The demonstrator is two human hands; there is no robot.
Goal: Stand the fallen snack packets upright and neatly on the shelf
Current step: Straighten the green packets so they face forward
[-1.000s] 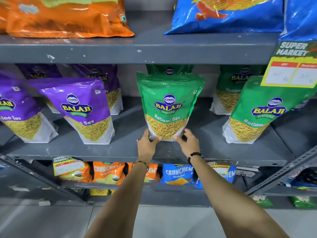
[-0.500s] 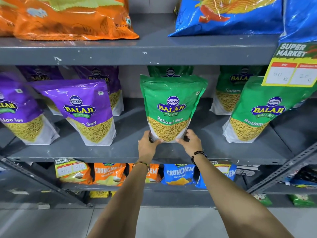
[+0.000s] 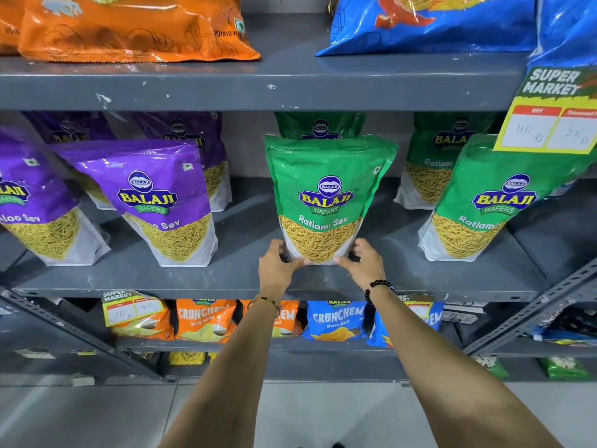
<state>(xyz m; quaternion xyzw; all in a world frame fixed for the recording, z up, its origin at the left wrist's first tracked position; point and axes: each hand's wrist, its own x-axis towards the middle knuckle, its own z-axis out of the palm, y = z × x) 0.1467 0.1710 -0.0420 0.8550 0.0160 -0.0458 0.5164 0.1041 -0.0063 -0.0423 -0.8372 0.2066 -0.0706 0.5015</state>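
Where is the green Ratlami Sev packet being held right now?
In the head view, the Ratlami Sev packet stands mid-frame on the middle shelf, left hand and right hand at its base.

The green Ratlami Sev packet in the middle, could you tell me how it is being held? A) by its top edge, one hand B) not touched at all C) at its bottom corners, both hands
C: the left hand and right hand grip the bottom corners of the upright packet.
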